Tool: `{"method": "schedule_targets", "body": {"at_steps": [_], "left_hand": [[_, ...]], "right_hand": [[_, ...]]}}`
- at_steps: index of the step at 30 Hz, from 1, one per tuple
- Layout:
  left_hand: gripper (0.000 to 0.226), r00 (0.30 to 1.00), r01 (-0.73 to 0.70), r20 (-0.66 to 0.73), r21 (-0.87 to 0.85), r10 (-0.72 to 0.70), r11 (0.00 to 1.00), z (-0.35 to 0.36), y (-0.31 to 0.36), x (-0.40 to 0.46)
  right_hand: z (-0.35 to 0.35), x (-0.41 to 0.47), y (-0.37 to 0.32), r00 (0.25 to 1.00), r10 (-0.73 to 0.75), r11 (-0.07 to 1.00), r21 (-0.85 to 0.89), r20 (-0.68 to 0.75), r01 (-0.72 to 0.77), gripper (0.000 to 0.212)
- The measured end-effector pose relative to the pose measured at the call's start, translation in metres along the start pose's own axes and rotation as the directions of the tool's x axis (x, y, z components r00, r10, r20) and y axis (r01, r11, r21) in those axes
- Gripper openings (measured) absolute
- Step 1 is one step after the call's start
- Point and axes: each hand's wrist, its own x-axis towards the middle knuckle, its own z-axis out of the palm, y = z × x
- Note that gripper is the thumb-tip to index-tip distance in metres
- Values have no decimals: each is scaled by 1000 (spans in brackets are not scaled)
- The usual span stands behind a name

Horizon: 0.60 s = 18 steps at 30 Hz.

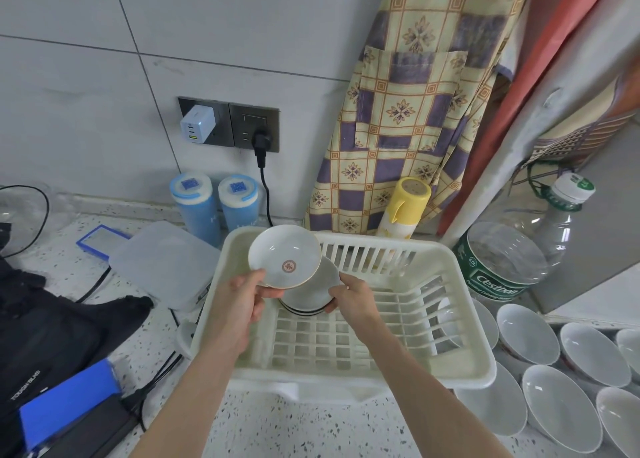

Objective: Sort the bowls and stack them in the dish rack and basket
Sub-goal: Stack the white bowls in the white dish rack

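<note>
A cream plastic dish rack (446,367) sits on the speckled counter in front of me. My left hand (239,302) pinches the rim of a small white dish with a red emblem (285,255), tilted up over the rack's far left corner. Just behind and below it, my right hand (349,296) grips a stack of similar shallow dishes (310,293) with dark-lined rims, held over the rack's left side. Several white bowls (557,398) lie on the counter to the right of the rack.
A large clear water bottle (509,260) lies right of the rack. A yellow canister (403,212), two blue containers (214,205) and a clear lidded box (166,267) stand behind and left. A black bag (52,336), blue box and cables occupy the left counter.
</note>
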Motion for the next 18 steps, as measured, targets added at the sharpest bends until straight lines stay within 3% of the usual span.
{"method": "schedule_targets", "body": {"at_steps": [2,4,7,11,14,18], "left_hand": [[20,1000,13,0,17,-13,1000,1,1,-1],[21,1000,27,3,29,-27,999,2,1,-1],[24,999,48,2,54,-48,997,3,0,-1],[20,1000,0,26,173,-4,985,3,-6,0],[17,999,-14,35,243,6,970,5,-5,-2],[17,999,-9,51,282,-6,959,8,-2,-4]], "right_hand": [[0,2,0,999,32,999,18,12,-32,63],[0,3,1,999,36,999,23,26,-37,66],[-4,-1,0,1000,12,999,-45,18,-12,56],[-15,-11,-4,976,-124,989,-100,-181,107,41],[-16,-18,-13,967,-233,972,-51,-100,229,34],[-15,-25,-20,978,-208,977,-32,17,209,25]]}}
